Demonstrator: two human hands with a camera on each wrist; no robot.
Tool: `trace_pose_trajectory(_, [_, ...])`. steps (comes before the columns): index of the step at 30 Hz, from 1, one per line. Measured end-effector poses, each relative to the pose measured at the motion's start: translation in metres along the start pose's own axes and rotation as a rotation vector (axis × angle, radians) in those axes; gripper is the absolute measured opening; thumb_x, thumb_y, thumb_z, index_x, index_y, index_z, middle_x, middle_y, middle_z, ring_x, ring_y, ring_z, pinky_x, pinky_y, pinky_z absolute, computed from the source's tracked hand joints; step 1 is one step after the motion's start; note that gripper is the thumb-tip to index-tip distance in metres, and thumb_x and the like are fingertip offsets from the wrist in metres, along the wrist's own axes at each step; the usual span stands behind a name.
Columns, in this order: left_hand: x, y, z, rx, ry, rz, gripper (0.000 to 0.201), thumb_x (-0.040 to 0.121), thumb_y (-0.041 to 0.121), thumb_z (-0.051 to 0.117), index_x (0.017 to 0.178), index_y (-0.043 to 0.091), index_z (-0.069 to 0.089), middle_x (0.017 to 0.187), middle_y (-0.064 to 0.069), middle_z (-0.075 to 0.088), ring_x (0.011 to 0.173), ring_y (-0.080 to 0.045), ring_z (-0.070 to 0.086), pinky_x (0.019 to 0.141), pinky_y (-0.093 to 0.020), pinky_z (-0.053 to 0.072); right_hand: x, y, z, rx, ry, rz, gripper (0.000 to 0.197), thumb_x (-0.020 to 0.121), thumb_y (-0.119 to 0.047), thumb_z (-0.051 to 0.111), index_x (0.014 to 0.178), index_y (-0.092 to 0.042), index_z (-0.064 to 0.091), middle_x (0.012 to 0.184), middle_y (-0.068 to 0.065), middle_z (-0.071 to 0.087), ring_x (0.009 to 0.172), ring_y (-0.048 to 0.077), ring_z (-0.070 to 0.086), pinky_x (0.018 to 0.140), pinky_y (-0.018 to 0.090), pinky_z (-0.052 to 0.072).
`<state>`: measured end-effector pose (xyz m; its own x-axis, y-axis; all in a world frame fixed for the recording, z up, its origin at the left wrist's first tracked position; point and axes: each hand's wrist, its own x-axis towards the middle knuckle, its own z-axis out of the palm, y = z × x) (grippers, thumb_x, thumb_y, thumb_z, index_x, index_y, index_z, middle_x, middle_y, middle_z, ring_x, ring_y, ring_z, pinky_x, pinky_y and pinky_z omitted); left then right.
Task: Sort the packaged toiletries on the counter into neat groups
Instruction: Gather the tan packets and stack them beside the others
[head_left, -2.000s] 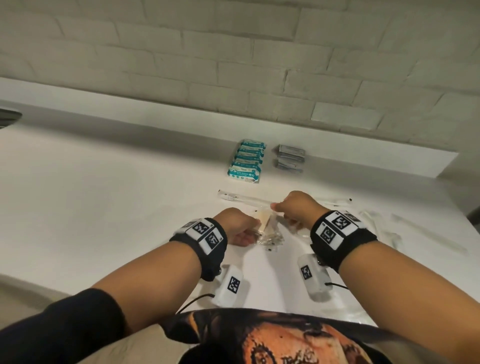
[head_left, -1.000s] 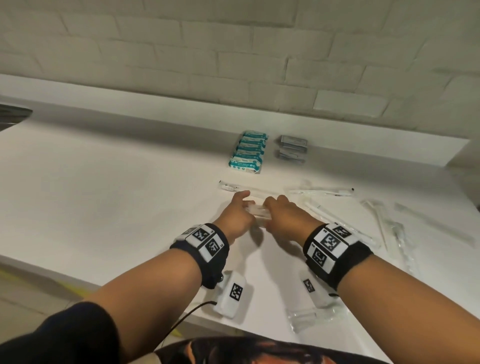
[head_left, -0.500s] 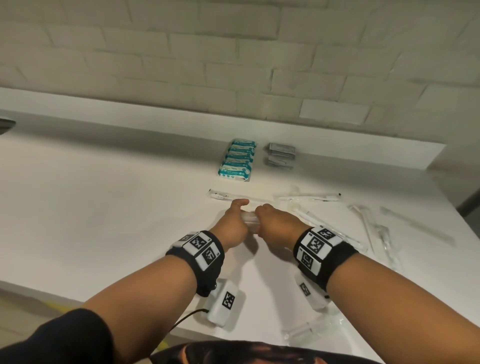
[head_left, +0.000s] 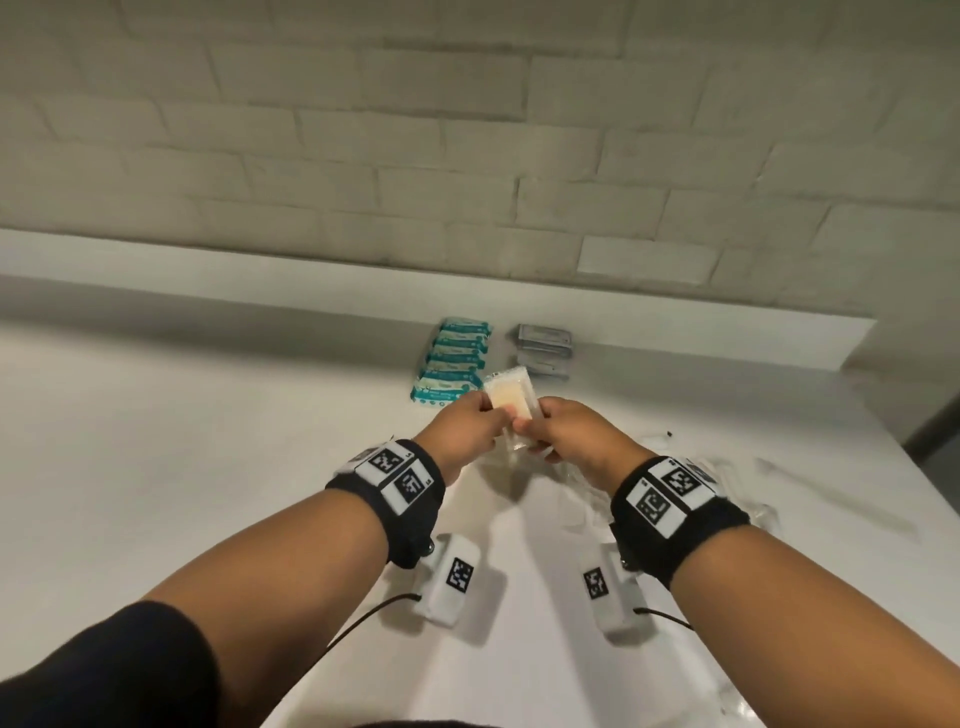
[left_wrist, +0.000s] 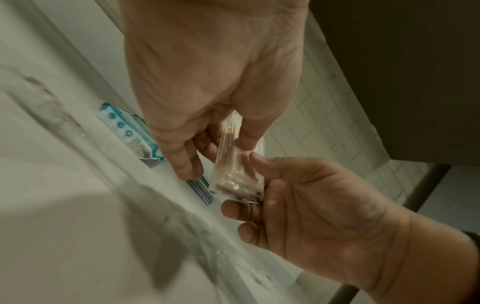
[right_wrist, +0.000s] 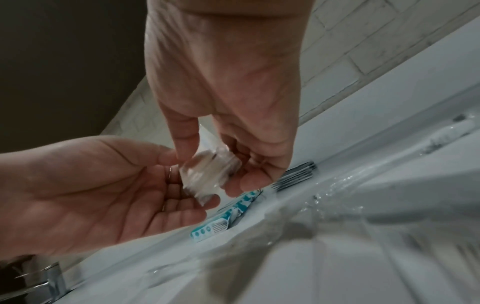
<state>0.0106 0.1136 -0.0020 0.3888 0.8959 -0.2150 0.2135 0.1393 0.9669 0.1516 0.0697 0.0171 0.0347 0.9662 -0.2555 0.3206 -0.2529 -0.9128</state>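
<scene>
A small clear packet (head_left: 511, 408) with pale cream contents is held up above the white counter (head_left: 208, 467). My left hand (head_left: 485, 415) pinches its left side and my right hand (head_left: 535, 428) pinches its right side. In the left wrist view the packet (left_wrist: 235, 170) sits between the left hand's (left_wrist: 221, 152) thumb and fingers, with the right hand's thumb on it. The right wrist view shows the same packet (right_wrist: 207, 174) under my right hand (right_wrist: 215, 164). A row of teal packets (head_left: 452, 364) and a pile of grey sachets (head_left: 543, 351) lie by the back ledge.
Several clear-wrapped long items (head_left: 727, 483) lie scattered on the counter to the right of my right wrist. The brick wall (head_left: 467, 156) and a raised ledge (head_left: 260, 280) close off the back. A chrome tap (right_wrist: 49, 279) shows at the right wrist view's lower left.
Both hands have risen from the counter with the clear packet and carried it farther back, close to the teal row. The packet now stands more upright between them.
</scene>
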Motion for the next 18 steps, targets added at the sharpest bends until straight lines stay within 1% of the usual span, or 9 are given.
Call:
trace_pose_trajectory(2, [0.023, 0.005, 0.001, 0.048, -0.002, -0.012, 0.017, 0.093, 0.022, 0.054, 0.102, 0.009, 0.062, 0.090, -0.012, 0.061, 0.080, -0.022, 0.056, 0.078, -0.038, 0.047, 0.018, 0.000, -0.007, 0.076, 0.067, 0.003, 0.021, 0.091, -0.021, 0.061, 0.110, -0.013, 0.063, 0.093, 0.004, 0.069, 0.075, 0.015, 0.062, 0.062, 0.024, 0.049])
trace_pose_trajectory(4, [0.046, 0.009, 0.004, 0.103, 0.009, -0.032, 0.023, 0.095, 0.022, 0.054, 0.106, 0.003, 0.063, 0.087, -0.014, 0.061, 0.077, -0.024, 0.056, 0.083, -0.045, 0.052, 0.036, 0.000, -0.015, 0.077, 0.136, 0.019, 0.009, 0.091, -0.017, 0.060, 0.099, -0.018, 0.064, 0.093, 0.004, 0.068, 0.081, 0.019, 0.063, 0.068, 0.029, 0.051])
trace_pose_trajectory(7, [0.076, 0.017, 0.010, 0.237, 0.041, -0.065, 0.024, 0.095, 0.023, 0.055, 0.101, 0.002, 0.065, 0.087, -0.017, 0.063, 0.080, -0.028, 0.060, 0.090, -0.049, 0.052, 0.063, 0.002, -0.023, 0.177, 0.170, 0.124, 0.009, 0.091, -0.008, 0.059, 0.092, -0.015, 0.064, 0.079, 0.004, 0.063, 0.072, 0.019, 0.062, 0.060, 0.029, 0.051])
trace_pose_trajectory(9, [0.092, 0.021, 0.015, 0.399, 0.038, -0.110, 0.029, 0.095, 0.027, 0.053, 0.098, 0.001, 0.065, 0.092, -0.019, 0.066, 0.088, -0.034, 0.065, 0.090, -0.046, 0.052, 0.080, 0.005, -0.026, 0.220, 0.203, 0.212, 0.009, 0.091, -0.010, 0.060, 0.098, -0.010, 0.065, 0.076, 0.006, 0.060, 0.069, 0.021, 0.060, 0.058, 0.030, 0.052])
trace_pose_trajectory(11, [0.105, 0.021, 0.019, 0.487, 0.026, -0.156, 0.035, 0.094, 0.029, 0.053, 0.108, -0.001, 0.064, 0.109, -0.020, 0.067, 0.103, -0.035, 0.064, 0.092, -0.042, 0.052, 0.093, 0.009, -0.029, 0.159, 0.219, 0.276, 0.015, 0.091, -0.014, 0.058, 0.104, -0.008, 0.064, 0.078, 0.007, 0.059, 0.071, 0.023, 0.059, 0.059, 0.030, 0.052])
trace_pose_trajectory(13, [0.110, 0.021, 0.022, 0.581, -0.006, -0.192, 0.038, 0.094, 0.029, 0.054, 0.116, -0.002, 0.062, 0.118, -0.020, 0.065, 0.109, -0.033, 0.062, 0.092, -0.037, 0.051, 0.098, 0.014, -0.032, 0.123, 0.224, 0.323, 0.019, 0.091, -0.015, 0.058, 0.106, -0.005, 0.064, 0.075, 0.008, 0.058, 0.066, 0.022, 0.057, 0.055, 0.029, 0.050])
trace_pose_trajectory(15, [0.111, 0.021, 0.027, 0.719, -0.068, -0.229, 0.036, 0.097, 0.029, 0.049, 0.114, 0.000, 0.064, 0.115, -0.016, 0.067, 0.108, -0.030, 0.063, 0.091, -0.034, 0.047, 0.101, 0.021, -0.035, 0.111, 0.218, 0.376, 0.015, 0.090, -0.013, 0.058, 0.098, -0.003, 0.065, 0.069, 0.008, 0.057, 0.057, 0.021, 0.056, 0.052, 0.028, 0.049])
trace_pose_trajectory(16, [0.109, 0.023, 0.030, 0.765, -0.054, -0.229, 0.036, 0.097, 0.029, 0.047, 0.111, 0.001, 0.066, 0.112, -0.015, 0.069, 0.106, -0.028, 0.063, 0.091, -0.032, 0.046, 0.100, 0.023, -0.036, 0.095, 0.212, 0.396, 0.010, 0.089, -0.012, 0.058, 0.089, -0.004, 0.064, 0.064, 0.008, 0.057, 0.053, 0.020, 0.056, 0.051, 0.028, 0.048])
trace_pose_trajectory(18, [0.109, 0.021, 0.033, 0.849, -0.068, -0.212, 0.034, 0.095, 0.029, 0.051, 0.107, 0.001, 0.067, 0.110, -0.015, 0.069, 0.104, -0.027, 0.064, 0.090, -0.031, 0.048, 0.099, 0.025, -0.037, 0.049, 0.209, 0.421, 0.013, 0.088, -0.010, 0.059, 0.075, -0.007, 0.061, 0.057, 0.007, 0.056, 0.046, 0.018, 0.053, 0.051, 0.027, 0.046])
